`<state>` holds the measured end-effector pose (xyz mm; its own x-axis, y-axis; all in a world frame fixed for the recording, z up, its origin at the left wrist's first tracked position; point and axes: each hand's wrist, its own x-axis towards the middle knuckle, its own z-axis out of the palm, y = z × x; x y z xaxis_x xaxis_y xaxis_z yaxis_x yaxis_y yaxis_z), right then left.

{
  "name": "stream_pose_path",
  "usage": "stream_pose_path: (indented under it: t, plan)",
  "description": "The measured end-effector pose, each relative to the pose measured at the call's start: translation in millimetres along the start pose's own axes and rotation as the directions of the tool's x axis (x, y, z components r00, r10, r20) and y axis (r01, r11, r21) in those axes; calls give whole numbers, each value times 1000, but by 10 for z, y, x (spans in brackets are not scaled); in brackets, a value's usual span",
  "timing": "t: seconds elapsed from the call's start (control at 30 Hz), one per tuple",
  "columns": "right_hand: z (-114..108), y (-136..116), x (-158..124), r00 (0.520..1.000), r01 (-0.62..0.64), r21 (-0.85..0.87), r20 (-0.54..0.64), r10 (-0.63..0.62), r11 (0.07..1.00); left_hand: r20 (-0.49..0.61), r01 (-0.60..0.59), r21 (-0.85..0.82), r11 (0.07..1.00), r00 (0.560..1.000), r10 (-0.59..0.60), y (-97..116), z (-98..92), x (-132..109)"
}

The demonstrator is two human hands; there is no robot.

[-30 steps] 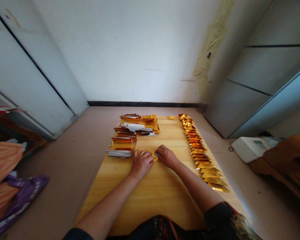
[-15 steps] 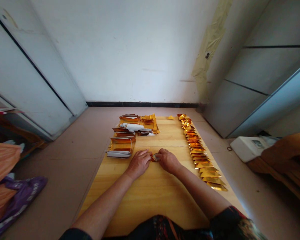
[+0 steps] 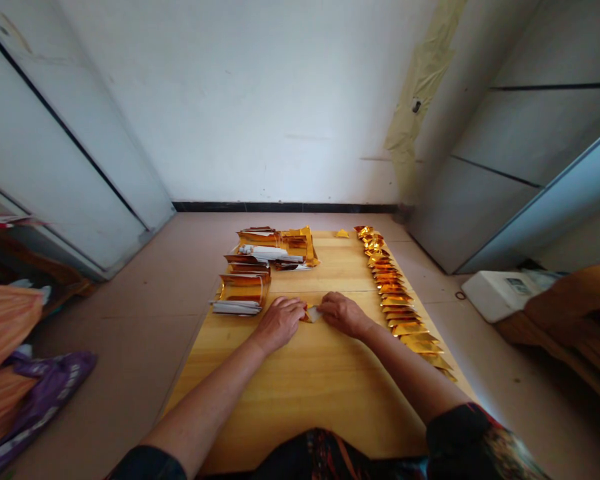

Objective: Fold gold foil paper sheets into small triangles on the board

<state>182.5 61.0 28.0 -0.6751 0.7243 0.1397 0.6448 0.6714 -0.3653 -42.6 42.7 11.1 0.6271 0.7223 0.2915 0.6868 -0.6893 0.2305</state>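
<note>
A small piece of gold foil paper [image 3: 311,314], partly folded and showing some whitish backing, lies on the wooden table between my hands. My left hand [image 3: 280,323] rests at its left edge, fingers closed together on the paper. At its right edge my right hand [image 3: 345,315] is closed in a pinch on the pale part; the fingertips are partly hidden. A long row of folded gold foil pieces [image 3: 401,300] overlaps along the table's right side. To the left of my left hand is a stack of curved gold foil sheets [image 3: 243,291] with white backs.
More foil sheets [image 3: 300,247] lie in bundles at the table's far left. One small gold piece [image 3: 343,233] sits at the far edge of the wooden table [image 3: 290,393]. A purple bag [image 3: 55,380] is on the floor at left, a white box [image 3: 497,297] at right.
My right hand has shifted slightly right and away from my left hand. More of the foil paper's pale backing shows between them. My left hand has barely moved.
</note>
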Motion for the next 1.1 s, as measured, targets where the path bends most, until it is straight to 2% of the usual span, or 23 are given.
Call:
stream_pose_path:
  t: [0.2, 0.33, 0.5, 0.8, 0.93, 1.1]
  plan:
    - [35, 20, -33, 998, 67, -45, -5, -68, 997, -7, -34, -3, 999, 999, 34, -29, 46, 10]
    - [34, 42, -54, 995, 97, -43, 1, -97, 994, -17, -99, -5, 995, 995, 99, -41, 61, 8]
    - [9, 51, -61, 992, 125, -47, 28, -124, 991, 11, -166, 13, 986, 986, 166, -39, 24, 22]
    - [34, 50, -53, 977, 206, -113, 74, -199, 972, 54, -193, -15, 981, 980, 194, -15, -56, 85]
    - [13, 102, -52, 972, 231, -109, 71, -224, 967, 48, -185, -13, 983, 981, 186, 16, -86, 101]
    - [24, 177, -60, 973, 229, -66, 49, -226, 971, -6, -96, 43, 994, 995, 96, 116, -31, 73]
